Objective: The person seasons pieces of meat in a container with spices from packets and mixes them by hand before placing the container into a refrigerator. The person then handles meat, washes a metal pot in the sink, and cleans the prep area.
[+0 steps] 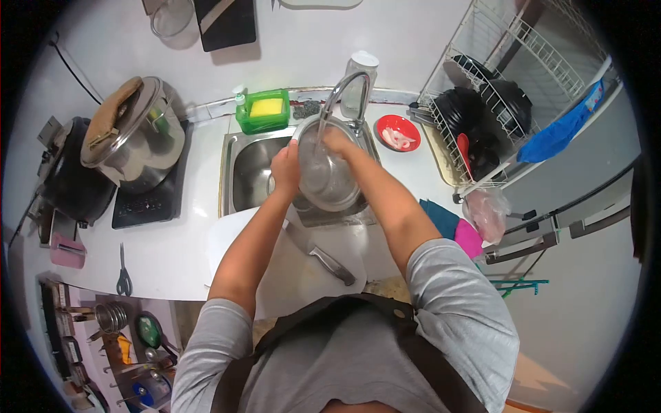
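Note:
A clear round bowl (332, 180) is tilted over the steel sink (256, 160), under the curved faucet (342, 81), with water running into it. My left hand (285, 167) grips the bowl's left rim. At the bowl's upper right, my right hand (335, 142) reaches inside; its fingers are partly hidden, and what they touch cannot be made out. A knife (332, 266) lies on the white cutting board (289, 279) in front of the sink. Right of the faucet, a red bowl (399, 133) holds pale pieces.
Behind the sink stand a green caddy (263, 112) with a yellow sponge and a clear jar (359, 86). A large steel pot (141, 148) rests on the cooktop (148, 206) at left, near scissors (123, 275). A dish rack (482, 117) with black dishes is at right.

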